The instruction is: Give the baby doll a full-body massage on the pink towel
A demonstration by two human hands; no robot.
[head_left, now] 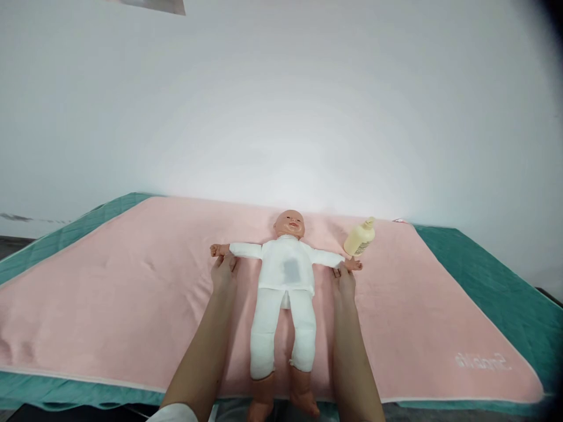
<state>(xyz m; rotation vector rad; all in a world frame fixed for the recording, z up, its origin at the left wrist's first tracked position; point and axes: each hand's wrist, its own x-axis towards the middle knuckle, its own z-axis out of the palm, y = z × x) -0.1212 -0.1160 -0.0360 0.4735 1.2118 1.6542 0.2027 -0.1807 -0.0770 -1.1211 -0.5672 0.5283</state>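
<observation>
A baby doll [287,266] in a white top and white trousers lies on its back on the pink blanket [132,305], arms stretched out sideways. A grey patch shows on its chest. With fingers closed round the doll's wrist on the left side, my left hand [224,274] holds that arm near the cuff. On the other side my right hand [343,282] grips the doll's other forearm at the sleeve end. Both of the doll's hands stick out beyond my fingers. Its bare feet hang over the near edge.
A pale yellow bottle [359,237] with a pump top stands just beyond the doll's arm on the right. Under the blanket lies a green quilted cover [488,275], showing at the sides and front. A white wall [281,105] rises behind.
</observation>
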